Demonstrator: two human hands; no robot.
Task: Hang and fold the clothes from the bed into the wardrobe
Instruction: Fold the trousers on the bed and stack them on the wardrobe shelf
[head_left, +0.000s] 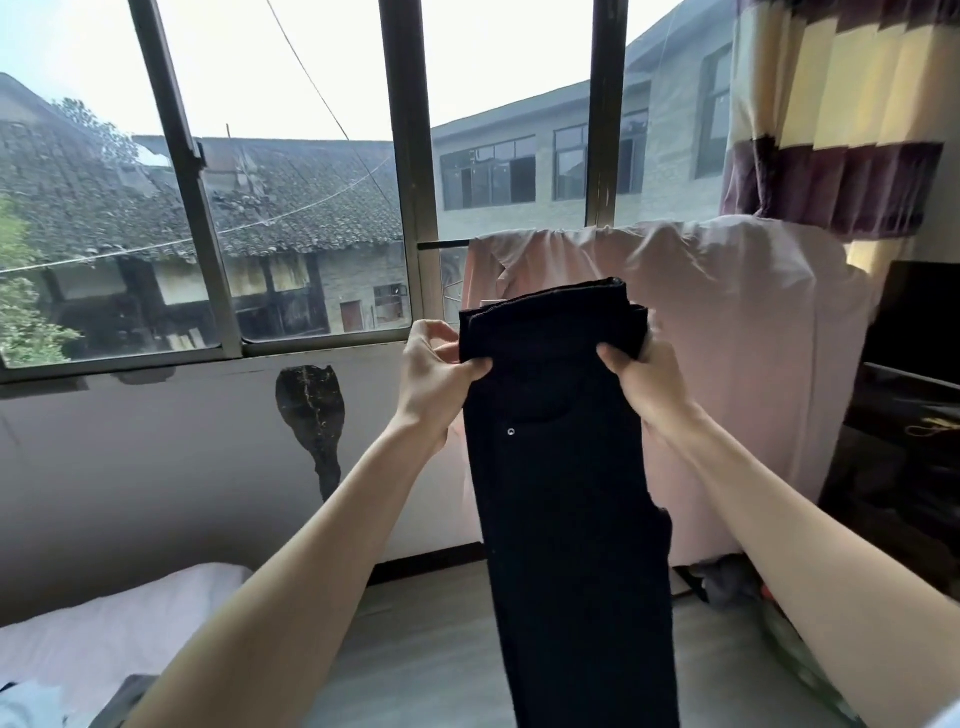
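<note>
Left hand (441, 364) and right hand (641, 371) each pinch the waistband of the black trousers (566, 467), thumbs on the near face, at centre frame. The garment is already doubled lengthwise; its long axis hangs straight down from the hands past the lower edge. Both hands sit level, neither nearer. Behind it, at centre right, stands a pink fabric-covered wardrobe (727, 338). The bed (104, 623) lies lower left. Judgement: the next fold must bring the hanging end up to the waistband.

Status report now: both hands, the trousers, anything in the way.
Left hand and right hand each grip the black denim trousers at the waistband. Trousers held up, legs hanging. Pink cloth-covered rack directly behind; nothing between.
</note>
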